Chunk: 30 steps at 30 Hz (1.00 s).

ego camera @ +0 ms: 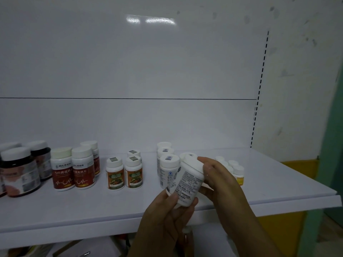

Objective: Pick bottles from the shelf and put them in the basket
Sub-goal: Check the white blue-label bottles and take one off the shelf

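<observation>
Both hands are gripping one white bottle [188, 182], tilted above the shelf [278, 191] front: left hand [167, 217] at its base, right hand [220, 180] near the cap. Basket unseen; best keeping that base grip firm while carrying.

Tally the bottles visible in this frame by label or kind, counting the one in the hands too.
Dark jars, far left: at least 2, more cut off by the frame edge
Red-label bottles: 3
Orange-label bottles: 3
White bottles in a row: 3
White bottle held by left hand and right hand: 1
Small yellow-label bottles: about 4, partly hidden
Total: about 16
</observation>
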Motion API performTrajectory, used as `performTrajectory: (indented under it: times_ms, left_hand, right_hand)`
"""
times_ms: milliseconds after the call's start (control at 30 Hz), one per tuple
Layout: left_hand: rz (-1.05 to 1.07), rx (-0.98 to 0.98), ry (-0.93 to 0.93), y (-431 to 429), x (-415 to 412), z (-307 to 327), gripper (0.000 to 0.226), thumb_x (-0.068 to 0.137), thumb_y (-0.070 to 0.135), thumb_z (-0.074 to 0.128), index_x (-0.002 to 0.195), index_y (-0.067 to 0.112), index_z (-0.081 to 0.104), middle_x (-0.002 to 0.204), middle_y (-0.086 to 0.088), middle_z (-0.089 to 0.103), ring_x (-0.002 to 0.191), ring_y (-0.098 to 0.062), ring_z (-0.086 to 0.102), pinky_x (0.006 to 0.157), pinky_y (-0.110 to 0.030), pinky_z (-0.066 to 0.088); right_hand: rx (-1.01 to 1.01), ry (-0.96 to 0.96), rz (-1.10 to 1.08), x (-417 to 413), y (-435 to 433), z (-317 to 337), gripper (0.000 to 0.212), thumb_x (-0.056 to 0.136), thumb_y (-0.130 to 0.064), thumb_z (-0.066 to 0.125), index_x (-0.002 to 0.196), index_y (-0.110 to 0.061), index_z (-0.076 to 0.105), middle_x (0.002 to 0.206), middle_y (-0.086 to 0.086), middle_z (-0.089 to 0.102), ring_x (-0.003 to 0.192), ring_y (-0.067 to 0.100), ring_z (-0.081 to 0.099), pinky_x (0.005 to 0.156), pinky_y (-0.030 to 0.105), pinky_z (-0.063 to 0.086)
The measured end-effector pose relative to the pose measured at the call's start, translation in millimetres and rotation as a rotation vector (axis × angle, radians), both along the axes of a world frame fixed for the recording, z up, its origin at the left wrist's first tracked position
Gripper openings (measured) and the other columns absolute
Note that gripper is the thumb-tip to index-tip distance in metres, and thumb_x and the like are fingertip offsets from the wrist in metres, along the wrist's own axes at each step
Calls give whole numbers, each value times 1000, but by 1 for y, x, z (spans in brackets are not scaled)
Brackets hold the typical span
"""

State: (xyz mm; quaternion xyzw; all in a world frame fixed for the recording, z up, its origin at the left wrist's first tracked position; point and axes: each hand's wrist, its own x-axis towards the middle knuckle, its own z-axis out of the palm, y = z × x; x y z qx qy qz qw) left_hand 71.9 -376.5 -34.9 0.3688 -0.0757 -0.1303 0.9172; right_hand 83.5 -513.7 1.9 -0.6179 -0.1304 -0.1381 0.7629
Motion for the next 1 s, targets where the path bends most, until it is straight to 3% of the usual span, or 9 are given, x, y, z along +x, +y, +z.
performTrajectory:
  times_ms: [67,200,333,500,633,700,833,900,1000]
  left_hand:
    - [39,38,2,-1,1,-2,74,54,14,84,121,6,53,110,-21,68,88,-35,70,62,-34,60]
    - [44,42,-12,-1,2,-5,63,63,15,72,123,9,51,115,-21,66,91,-36,70,60,-36,59]
    - [45,82,-47,1,-2,-4,54,68,7,68,119,8,53,117,-21,65,100,-40,65,62,-38,60]
    - [268,245,-116,0,1,-10,58,51,-2,75,105,12,58,110,-14,68,100,-33,66,68,-35,59]
    - [309,319,-128,0,0,-9,58,50,-6,72,104,10,55,113,-17,65,97,-31,66,66,-33,60]
    - [289,304,-118,1,1,-8,54,55,0,75,105,7,55,113,-18,65,96,-32,67,65,-32,59]
    - [112,332,-23,1,0,-3,58,58,31,67,109,5,58,102,-22,69,83,-32,69,57,-34,57]
    - [37,371,52,-1,0,-1,68,52,45,65,109,7,61,100,-23,69,78,-33,66,54,-32,55]
    - [31,408,103,-2,3,0,71,45,54,63,103,12,65,97,-22,70,69,-31,67,46,-28,52]
  right_hand:
    - [-56,-8,-32,0,2,0,19,90,-30,51,103,-27,64,108,-10,67,93,3,66,68,18,56]
    - [-5,-6,3,-1,1,-2,38,75,-40,54,109,-25,64,105,-8,70,93,3,67,67,19,56]
    - [91,24,52,0,0,-6,25,89,-26,50,108,-23,66,104,-4,72,96,13,69,71,25,58]
    - [-3,19,112,-2,4,-8,40,76,-34,57,117,-35,58,107,-13,67,89,-3,67,66,18,56]
    - [24,23,193,-3,-1,-9,37,85,-16,56,116,-37,56,102,-18,72,92,-2,67,68,18,56]
    - [14,19,177,-3,-2,-9,34,86,-18,55,115,-35,57,101,-14,73,95,3,68,72,21,58]
    - [-168,108,20,2,0,-7,15,84,-35,60,94,-27,67,83,-1,75,75,14,72,58,24,54]
    - [-337,178,-54,6,0,-8,30,83,-48,59,84,-20,69,80,1,74,72,17,70,55,25,50]
    - [-424,245,-79,8,0,-9,49,83,-55,55,84,-7,67,75,8,72,61,15,65,45,19,46]
